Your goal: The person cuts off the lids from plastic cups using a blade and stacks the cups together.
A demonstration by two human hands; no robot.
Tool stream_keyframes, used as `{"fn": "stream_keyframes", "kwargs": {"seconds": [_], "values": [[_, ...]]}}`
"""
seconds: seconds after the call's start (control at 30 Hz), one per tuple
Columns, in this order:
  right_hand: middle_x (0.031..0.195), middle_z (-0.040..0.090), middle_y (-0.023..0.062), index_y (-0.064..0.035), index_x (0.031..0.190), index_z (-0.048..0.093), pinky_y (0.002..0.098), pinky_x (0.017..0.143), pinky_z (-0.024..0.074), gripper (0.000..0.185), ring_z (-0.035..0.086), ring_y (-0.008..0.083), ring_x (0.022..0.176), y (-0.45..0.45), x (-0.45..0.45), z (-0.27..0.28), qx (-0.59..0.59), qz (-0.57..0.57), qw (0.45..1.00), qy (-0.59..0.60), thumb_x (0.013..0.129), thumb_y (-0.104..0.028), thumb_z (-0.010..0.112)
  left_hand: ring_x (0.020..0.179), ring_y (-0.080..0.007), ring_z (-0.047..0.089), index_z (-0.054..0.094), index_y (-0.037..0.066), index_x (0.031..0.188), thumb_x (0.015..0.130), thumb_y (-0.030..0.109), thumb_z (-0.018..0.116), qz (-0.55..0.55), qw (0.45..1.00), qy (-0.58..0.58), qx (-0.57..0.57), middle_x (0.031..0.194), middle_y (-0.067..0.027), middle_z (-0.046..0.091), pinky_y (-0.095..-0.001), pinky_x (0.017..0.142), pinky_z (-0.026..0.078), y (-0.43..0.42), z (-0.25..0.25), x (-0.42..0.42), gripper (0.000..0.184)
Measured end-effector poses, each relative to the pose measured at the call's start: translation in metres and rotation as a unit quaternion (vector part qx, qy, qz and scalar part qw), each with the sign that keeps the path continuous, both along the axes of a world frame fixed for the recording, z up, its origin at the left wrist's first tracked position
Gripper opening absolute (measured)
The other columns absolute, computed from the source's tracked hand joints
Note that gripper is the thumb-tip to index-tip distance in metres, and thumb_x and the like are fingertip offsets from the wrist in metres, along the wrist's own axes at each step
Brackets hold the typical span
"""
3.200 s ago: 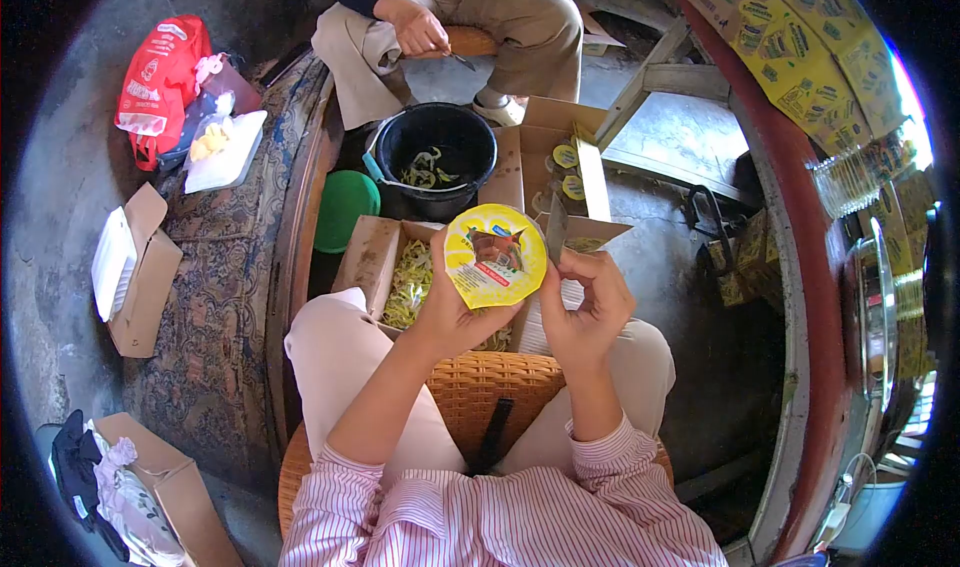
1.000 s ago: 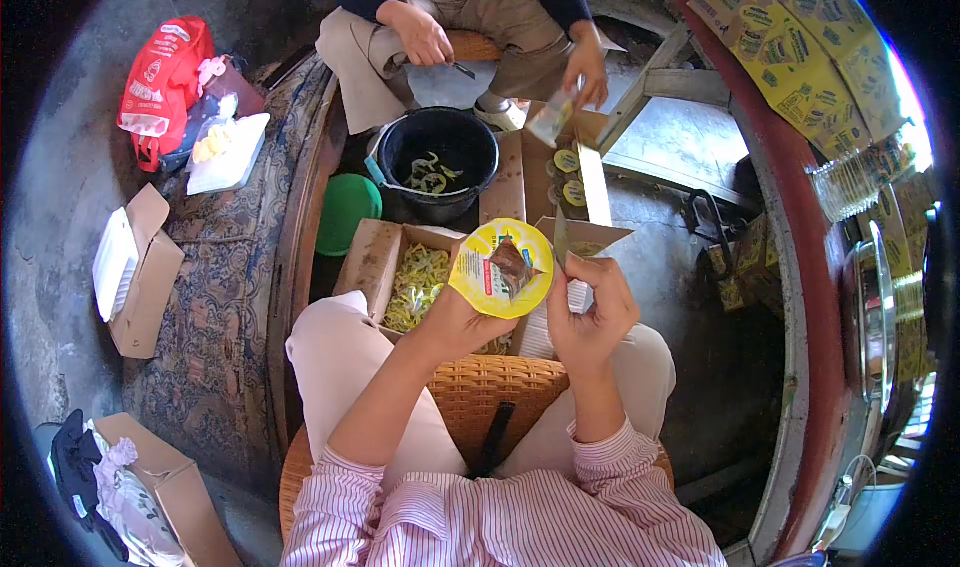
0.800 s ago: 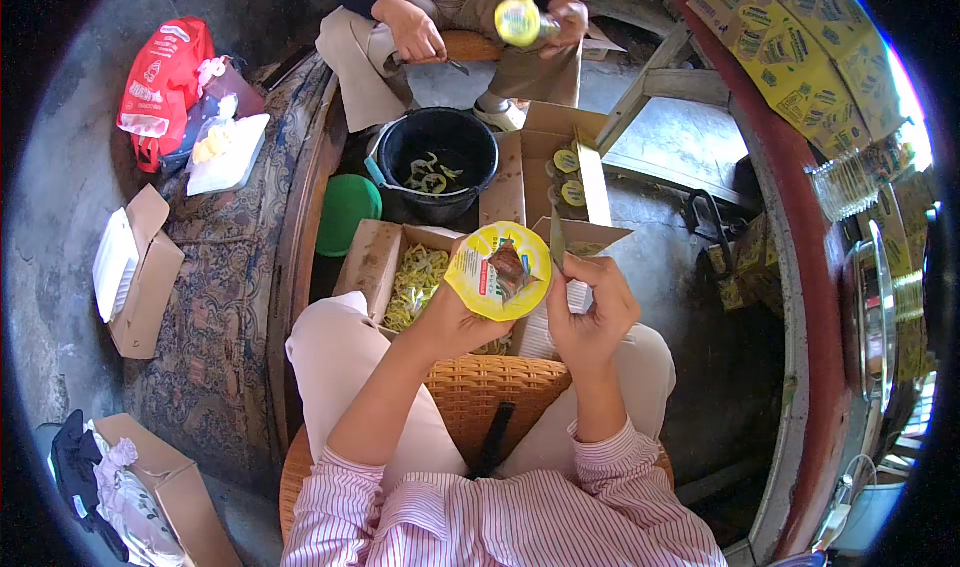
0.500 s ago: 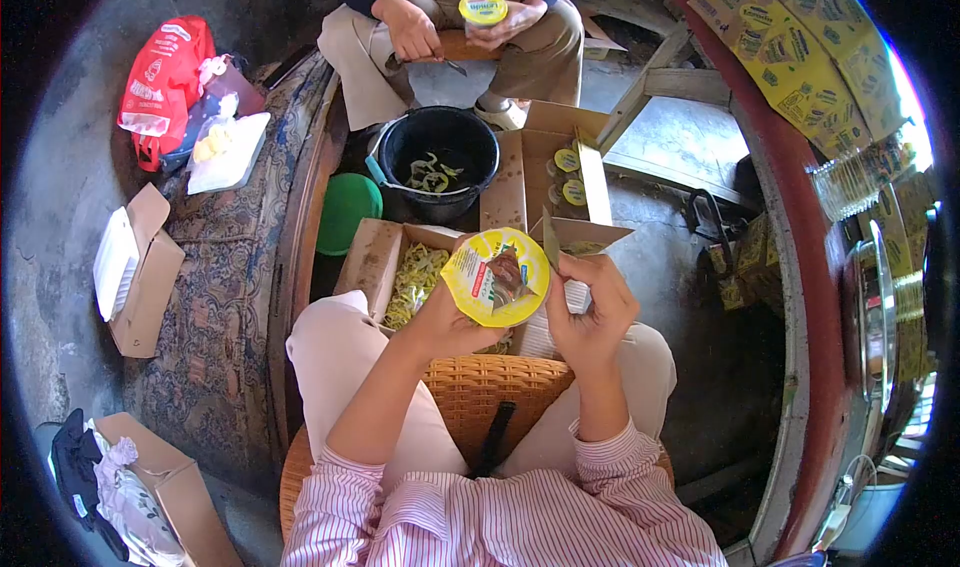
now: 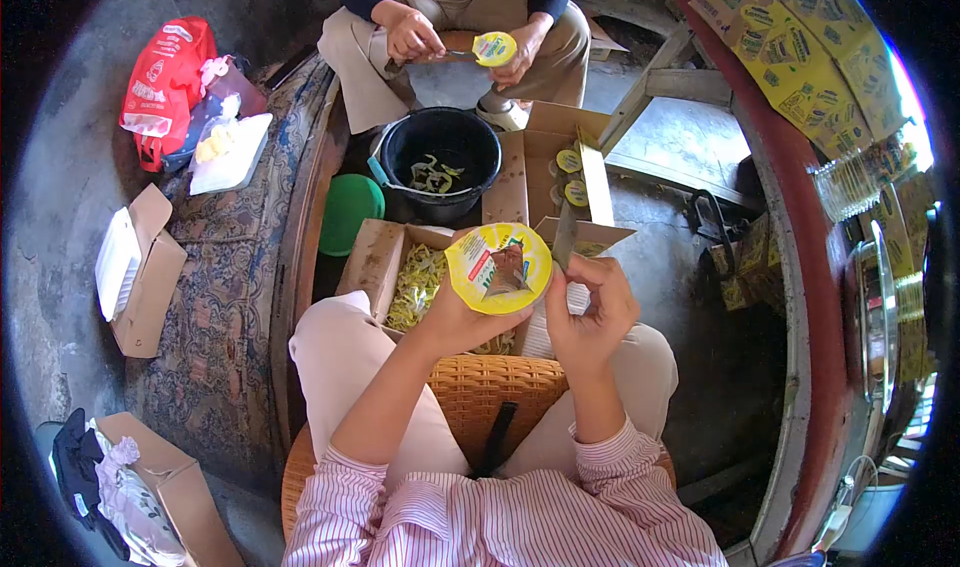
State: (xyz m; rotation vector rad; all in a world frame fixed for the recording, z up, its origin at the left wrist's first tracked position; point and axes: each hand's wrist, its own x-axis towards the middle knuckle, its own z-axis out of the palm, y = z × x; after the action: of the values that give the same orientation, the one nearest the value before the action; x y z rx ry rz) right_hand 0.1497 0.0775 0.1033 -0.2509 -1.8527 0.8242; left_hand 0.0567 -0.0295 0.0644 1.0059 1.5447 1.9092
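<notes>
My left hand [image 5: 455, 317] grips a cup with a yellow printed lid [image 5: 480, 292]; the lid has an opening with brown showing through. Beside the cup's right rim, my right hand [image 5: 592, 312] pinches a knife [image 5: 564, 239], its blade pointing up. Below the cup is a cardboard box of yellow-green strips [image 5: 415, 285]. Across from me, a co-worker's hand [image 5: 516, 65] holds another yellow-lidded cup [image 5: 494, 49], and the co-worker's other hand [image 5: 413, 37] holds a small blade near its lid.
A black bucket [image 5: 392, 157] with some strips inside stands ahead, beside a green lid [image 5: 350, 215]. Right of it, an open box [image 5: 598, 182] holds lidded cups. A red bag [image 5: 165, 87] is at far left, and a wooden frame [image 5: 795, 387] runs along the right.
The co-worker has lifted a cup from the box area to the lap and brought the blade to it. My cup has turned and shifted slightly between my hands, which stay closed.
</notes>
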Motion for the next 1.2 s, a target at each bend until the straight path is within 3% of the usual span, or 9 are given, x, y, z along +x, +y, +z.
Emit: {"fn": "stream_keyframes", "kwargs": {"seconds": [0.17,0.37,0.57,1.2], "values": [[0.074,0.061,0.0137,0.0020,0.079,0.059,0.0272,0.057,0.0479,0.015,0.061,0.0212,0.063,-0.004,0.001,-0.002,0.004,-0.017,1.000,0.006,0.067,0.007,0.065,0.104,-0.0190,0.048,0.044,0.001,0.116,0.068,0.013,0.073,0.016,0.999,0.048,-0.004,0.113,-0.0094,0.049,-0.0316,0.091,0.037,0.000,0.000,-0.002,0.058],[0.075,0.062,0.0149,0.0022,0.081,0.059,0.0274,0.059,0.0487,0.017,0.062,0.0218,0.064,-0.006,0.000,-0.005,0.021,-0.024,0.999,0.007,0.066,0.006,0.066,0.095,-0.0143,0.055,0.051,-0.001,0.111,0.076,0.007,0.066,0.000,0.998,-0.013,0.061,0.105,-0.0078,0.058,-0.0285,0.084,0.043,0.003,0.009,0.003,0.039],[0.077,0.062,0.0159,0.0025,0.081,0.060,0.0279,0.059,0.0494,0.018,0.062,0.0224,0.065,-0.010,-0.001,0.000,0.050,-0.037,0.998,0.002,0.065,0.008,0.066,0.098,-0.0145,0.054,0.051,-0.001,0.111,0.077,0.007,0.065,0.013,0.995,0.077,0.060,0.107,-0.0080,0.057,-0.0287,0.085,0.042,0.004,0.008,0.002,0.038],[0.075,0.063,0.0148,0.0024,0.081,0.060,0.0274,0.057,0.0492,0.019,0.062,0.0223,0.064,-0.003,-0.001,-0.001,0.063,-0.046,0.997,-0.009,0.065,0.009,0.065,0.097,-0.0193,0.056,0.053,0.001,0.109,0.074,0.010,0.065,-0.009,0.996,0.088,0.022,0.106,-0.0099,0.058,-0.0313,0.085,0.043,0.004,0.004,-0.001,0.038]]}}
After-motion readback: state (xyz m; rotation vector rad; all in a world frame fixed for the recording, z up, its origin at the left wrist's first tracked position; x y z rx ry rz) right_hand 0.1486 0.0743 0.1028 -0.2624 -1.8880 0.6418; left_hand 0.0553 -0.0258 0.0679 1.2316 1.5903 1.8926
